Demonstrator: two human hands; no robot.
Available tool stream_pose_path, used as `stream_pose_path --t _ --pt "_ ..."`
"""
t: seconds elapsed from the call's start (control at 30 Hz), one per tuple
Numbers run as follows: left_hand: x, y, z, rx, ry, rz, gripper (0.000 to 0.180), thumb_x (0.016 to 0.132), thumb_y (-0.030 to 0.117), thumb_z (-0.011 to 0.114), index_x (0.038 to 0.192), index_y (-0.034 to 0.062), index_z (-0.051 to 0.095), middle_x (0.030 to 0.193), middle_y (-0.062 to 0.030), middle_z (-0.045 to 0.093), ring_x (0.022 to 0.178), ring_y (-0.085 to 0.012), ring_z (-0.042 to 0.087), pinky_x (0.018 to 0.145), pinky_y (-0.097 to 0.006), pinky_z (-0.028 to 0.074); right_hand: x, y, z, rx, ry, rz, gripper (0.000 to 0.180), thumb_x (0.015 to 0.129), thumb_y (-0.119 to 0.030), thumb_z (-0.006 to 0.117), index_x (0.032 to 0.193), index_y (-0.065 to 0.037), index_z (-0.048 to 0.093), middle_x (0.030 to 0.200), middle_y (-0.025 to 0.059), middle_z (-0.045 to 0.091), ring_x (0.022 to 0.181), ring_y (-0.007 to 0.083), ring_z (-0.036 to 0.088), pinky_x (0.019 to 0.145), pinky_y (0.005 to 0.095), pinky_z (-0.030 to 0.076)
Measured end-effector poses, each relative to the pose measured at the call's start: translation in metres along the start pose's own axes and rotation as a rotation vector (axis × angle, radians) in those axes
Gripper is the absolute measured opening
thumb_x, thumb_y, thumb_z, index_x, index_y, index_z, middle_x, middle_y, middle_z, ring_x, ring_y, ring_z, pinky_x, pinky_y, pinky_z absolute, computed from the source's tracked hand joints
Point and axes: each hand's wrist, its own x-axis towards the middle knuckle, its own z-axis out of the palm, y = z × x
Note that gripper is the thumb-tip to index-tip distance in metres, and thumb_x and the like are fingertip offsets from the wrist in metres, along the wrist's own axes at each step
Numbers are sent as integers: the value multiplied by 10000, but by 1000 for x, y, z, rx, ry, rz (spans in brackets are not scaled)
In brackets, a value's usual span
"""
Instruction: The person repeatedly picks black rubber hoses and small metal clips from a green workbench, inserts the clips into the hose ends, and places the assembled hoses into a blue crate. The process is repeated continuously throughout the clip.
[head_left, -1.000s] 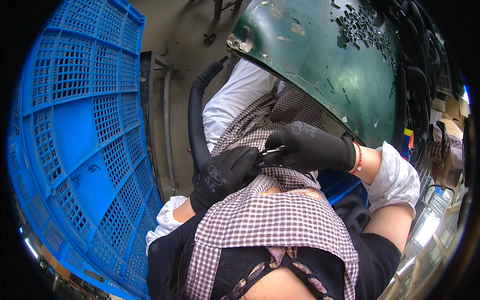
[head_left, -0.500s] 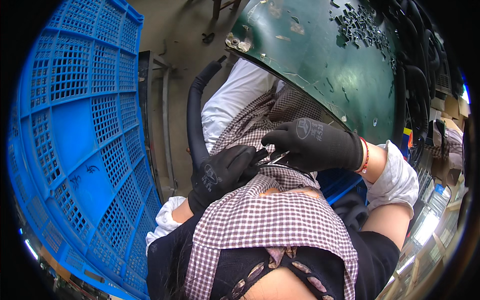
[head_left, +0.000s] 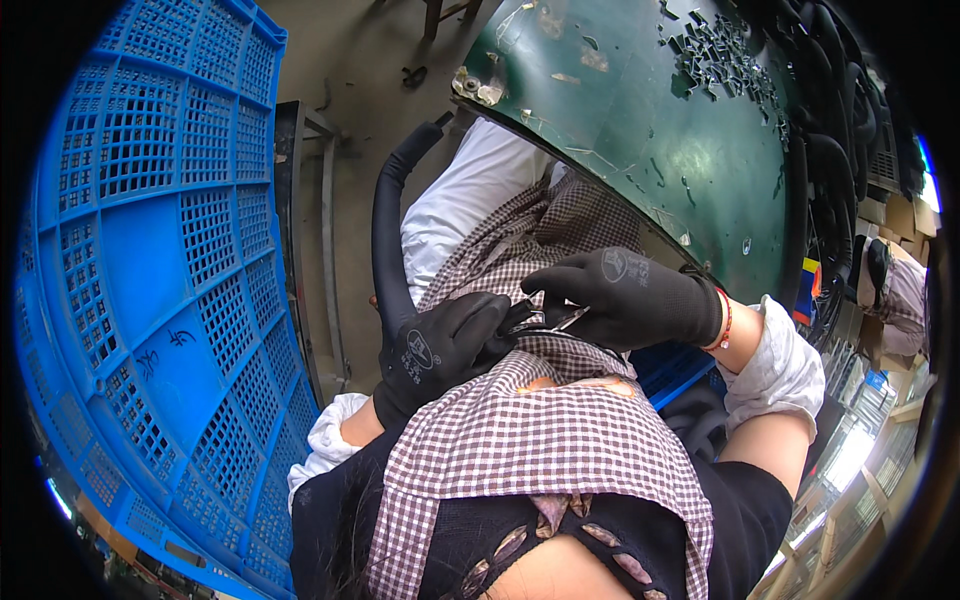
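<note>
Both black-gloved hands meet over the checked apron: left hand clamped on the curved black rubber hose, right hand closed on small metal scissors. Hose's long axis runs up from the lap, away from the person, top end bending right toward the green table; scissors point left. Blue plastic lattice crate stands at left.

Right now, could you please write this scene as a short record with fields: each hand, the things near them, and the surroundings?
Left hand: left hand, black glove, grips a curved black rubber tube.
Right hand: right hand, black glove, holds a small metal tool at the tube end; tool kind unclear.
Lap: checked apron.
Left side: blue plastic crate, upright.
Front: green worktable with black scraps.
</note>
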Motion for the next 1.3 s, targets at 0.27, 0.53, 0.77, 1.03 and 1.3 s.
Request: stream_pose_path --t 0.27,0.53,0.77,1.03,1.3 --pt "-1 -3 3 18 -16 5 528 724 183 781 1180 -20 606 1111 -187 655 961 -321 684 809 -389 571 0 -21 8 -273 20 143 295 771 -57 640 1049 -21 547 830 135 613 758 326 655 640 408 518" --pt "-3 -4 3 17 -36 21 507 728 176 785 1160 -23 609 1084 -188 662 928 -321 689 781 -390 575 10 -18 13 -249 8 136 195 771 -47 636 966 -41 619 811 126 636 762 314 664 675 395 533" --pt "-3 -9 5 -24 -32 16 508 715 191 796 1138 -25 615 1052 -185 666 882 -325 692 743 -393 573 15 4 21 -56 68 112 136 775 -44 658 909 -40 637 768 133 641 746 316 660 679 399 532" --pt "-6 -15 8 -64 -17 -26 553 706 206 820 1162 -22 605 1083 -202 658 916 -334 692 774 -395 572 2 9 -7 -194 144 82 256 843 -164 672 1025 -8 583 898 202 611 808 374 627 706 423 517" --pt "-13 -20 15 -12 66 -8 573 705 219 835 1174 -13 600 1092 -200 659 952 -336 692 794 -404 577 -5 -2 -29 -309 -169 100 226 804 -85 649 1025 -41 622 858 132 638 769 328 643 692 407 523"
